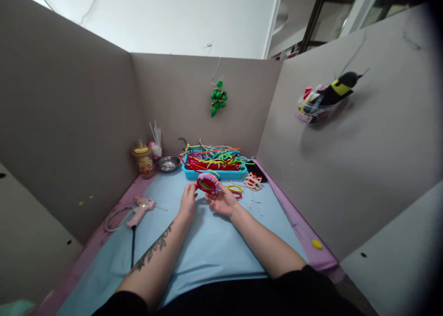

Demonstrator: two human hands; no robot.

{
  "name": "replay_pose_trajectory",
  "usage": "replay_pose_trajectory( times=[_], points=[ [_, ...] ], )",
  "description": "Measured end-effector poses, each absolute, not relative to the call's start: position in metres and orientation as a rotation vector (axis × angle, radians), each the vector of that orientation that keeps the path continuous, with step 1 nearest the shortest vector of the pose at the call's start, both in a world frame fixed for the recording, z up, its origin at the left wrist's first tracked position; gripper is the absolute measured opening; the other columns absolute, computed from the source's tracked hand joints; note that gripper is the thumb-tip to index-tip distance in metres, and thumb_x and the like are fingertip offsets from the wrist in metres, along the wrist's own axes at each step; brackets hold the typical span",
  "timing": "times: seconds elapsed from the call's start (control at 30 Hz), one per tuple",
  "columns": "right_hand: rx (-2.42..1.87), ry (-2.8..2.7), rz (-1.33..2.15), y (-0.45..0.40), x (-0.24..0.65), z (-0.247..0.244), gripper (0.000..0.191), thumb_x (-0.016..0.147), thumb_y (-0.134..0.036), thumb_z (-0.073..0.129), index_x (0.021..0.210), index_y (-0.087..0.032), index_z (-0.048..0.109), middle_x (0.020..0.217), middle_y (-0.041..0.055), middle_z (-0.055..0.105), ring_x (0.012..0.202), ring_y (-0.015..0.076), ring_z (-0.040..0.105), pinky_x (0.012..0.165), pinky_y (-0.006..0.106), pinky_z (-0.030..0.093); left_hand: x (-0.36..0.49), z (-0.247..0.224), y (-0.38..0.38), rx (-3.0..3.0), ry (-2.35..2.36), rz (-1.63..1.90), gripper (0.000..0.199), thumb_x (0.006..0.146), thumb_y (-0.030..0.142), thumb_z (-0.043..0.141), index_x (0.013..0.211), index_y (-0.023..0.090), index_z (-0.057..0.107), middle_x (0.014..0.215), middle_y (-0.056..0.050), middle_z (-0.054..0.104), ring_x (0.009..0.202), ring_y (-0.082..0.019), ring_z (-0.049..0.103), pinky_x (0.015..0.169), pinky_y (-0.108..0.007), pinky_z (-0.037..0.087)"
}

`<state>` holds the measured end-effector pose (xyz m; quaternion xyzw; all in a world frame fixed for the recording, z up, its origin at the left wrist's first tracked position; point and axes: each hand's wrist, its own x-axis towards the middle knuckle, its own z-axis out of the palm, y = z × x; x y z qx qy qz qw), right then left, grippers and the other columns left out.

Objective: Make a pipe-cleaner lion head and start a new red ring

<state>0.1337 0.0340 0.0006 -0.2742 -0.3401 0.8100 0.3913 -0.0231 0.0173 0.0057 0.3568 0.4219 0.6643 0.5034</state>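
A round pipe-cleaner piece (208,183) with a pink-lilac scalloped rim, red loops and a green middle is held up above the blue cloth. My right hand (223,202) grips it from below and the right, fingers behind its lower edge. At its left edge, the curled fingertips of my left hand (188,202) are closed on the red rim; the exact contact is small in view. Just behind my right hand lie bent yellow and red pipe cleaners (235,189). A cream and red openwork piece (253,181) rests farther right.
A blue tray (214,173) heaped with coloured pipe cleaners stands at the back. To the left are a metal bowl (168,164), a lidded cup (144,161) and a pink glue gun (141,211) with its cord. Grey panels enclose the table; a green ornament (218,98) and a wrapped black-yellow tool (328,97) hang there.
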Motion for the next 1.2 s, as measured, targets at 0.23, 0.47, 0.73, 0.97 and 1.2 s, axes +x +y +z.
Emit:
replay_pose_trajectory(
  times=[0.23,0.47,0.73,0.97,1.2],
  points=[
    [-0.721,-0.889,2.126,0.036,0.137,-0.006,0.065,0.082,-0.070,0.034,0.090,-0.013,0.065,0.082,0.0126,0.068,0.073,0.0205,0.065,0.054,0.029,0.048,-0.026,0.006,0.015,0.977,1.047,1.693,0.022,0.081,0.035,0.059,0.100,0.023,0.062,0.089,-0.004,0.066,0.091,-0.019,0.059,0.080,-0.027,0.041],
    [-0.776,-1.012,1.827,0.032,0.133,-0.008,0.050,0.080,-0.062,0.049,0.104,-0.020,0.063,0.101,0.0108,0.068,0.090,0.0241,0.065,0.065,0.035,0.052,-0.026,0.004,0.019,0.757,0.883,1.492,0.036,0.080,0.049,0.057,0.100,0.020,0.065,0.103,-0.009,0.066,0.100,-0.024,0.058,0.073,-0.029,0.045],
    [-0.876,-1.497,0.955,0.026,0.121,-0.008,0.056,0.066,-0.047,0.073,0.117,-0.027,0.061,0.136,0.0063,0.048,0.129,0.0286,0.038,0.107,0.045,0.029,-0.023,0.017,0.015,0.361,0.485,1.256,0.067,0.084,0.068,0.020,0.113,0.020,0.057,0.114,-0.012,0.063,0.102,-0.029,0.059,0.083,-0.049,0.046],
    [-0.878,-1.557,0.921,0.023,0.122,-0.009,0.061,0.075,-0.047,0.065,0.131,-0.029,0.049,0.144,0.0077,0.037,0.133,0.0268,0.033,0.106,0.045,0.029,-0.031,0.016,0.018,0.393,0.509,1.314,0.064,0.082,0.070,0.026,0.112,0.023,0.058,0.115,-0.010,0.063,0.106,-0.028,0.057,0.084,-0.050,0.046],
    [-0.903,-1.452,0.829,0.022,0.130,0.000,0.046,0.075,-0.039,0.065,0.119,-0.025,0.057,0.127,0.0092,0.051,0.118,0.0256,0.047,0.094,0.039,0.041,-0.033,0.014,0.018,0.376,0.473,1.238,0.072,0.081,0.072,0.022,0.117,0.020,0.056,0.117,-0.014,0.061,0.111,-0.031,0.055,0.086,-0.053,0.044]
  ],
)
